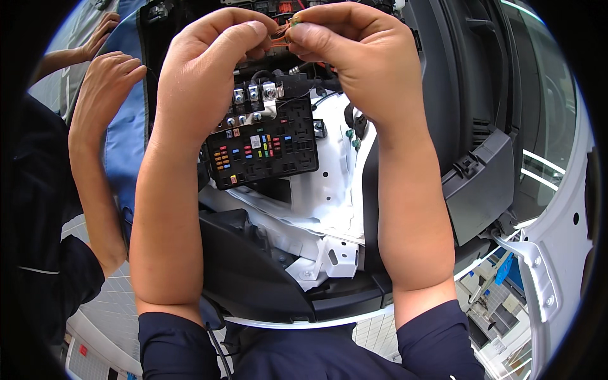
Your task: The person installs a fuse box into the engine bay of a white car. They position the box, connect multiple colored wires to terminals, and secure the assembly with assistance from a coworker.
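Note:
At the top of the view my two hands come close together over the open engine bay. My left hand (215,60) is closed, with thumb and fingers pinching thin orange wires (278,43). My right hand (358,57) is closed in a pinch on a small greenish piece (294,21) at the wires' end; its exact kind is too small to make out. Below my hands lies a black fuse box (291,161) with rows of coloured fuses and metal bolt terminals along its upper edge. My fingers partly hide the wires.
A co-worker's arm and hands (104,82) rest on a blue fender cover (126,149) at the left. White body metal (323,183) surrounds the fuse box. Black trim (253,266) runs along the near edge, and a silver hinge bracket (538,278) stands at the right.

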Demonstrator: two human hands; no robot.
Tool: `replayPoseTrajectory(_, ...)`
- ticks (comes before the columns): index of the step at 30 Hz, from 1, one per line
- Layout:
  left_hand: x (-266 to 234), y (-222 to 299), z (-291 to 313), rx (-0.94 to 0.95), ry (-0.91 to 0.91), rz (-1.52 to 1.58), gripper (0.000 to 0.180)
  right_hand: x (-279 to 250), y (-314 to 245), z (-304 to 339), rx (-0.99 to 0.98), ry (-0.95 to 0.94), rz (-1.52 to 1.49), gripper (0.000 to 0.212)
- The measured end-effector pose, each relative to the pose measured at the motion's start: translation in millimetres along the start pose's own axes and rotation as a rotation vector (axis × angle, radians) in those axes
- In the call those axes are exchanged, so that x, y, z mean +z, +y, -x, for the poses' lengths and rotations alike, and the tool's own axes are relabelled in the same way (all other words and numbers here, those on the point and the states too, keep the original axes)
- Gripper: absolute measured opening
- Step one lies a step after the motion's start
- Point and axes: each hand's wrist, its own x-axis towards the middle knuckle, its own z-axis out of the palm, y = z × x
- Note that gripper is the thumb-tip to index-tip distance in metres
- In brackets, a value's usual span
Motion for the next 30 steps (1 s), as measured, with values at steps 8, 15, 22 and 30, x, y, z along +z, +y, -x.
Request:
replayPoseTrajectory(8, 15.3, 9.6, 2.5, 0.768, 0.264, -0.765, 0.033, -6.0, 10.8, -2.0, -0.075, 0.023, 0.041, 0.021)
replayPoseTrajectory(15, 14.9, 11.9, 1.3, 0.685, 0.267, -0.791, 0.022, -7.4, 11.5, -1.8, -0.135, 0.027, 0.09, 0.021)
replayPoseTrajectory(22, 17.8, 5.5, 1.4, 0.618, 0.267, -0.69, 0.012, -6.1, 14.0, -1.6, -0.171, 0.021, 0.141, 0.02)
replayPoseTrajectory(30, 16.0, 7.1, 0.6, 0.679, 0.307, -0.753, 0.015, -7.6, 12.1, -0.7, -0.154, -0.024, 0.06, 0.02)
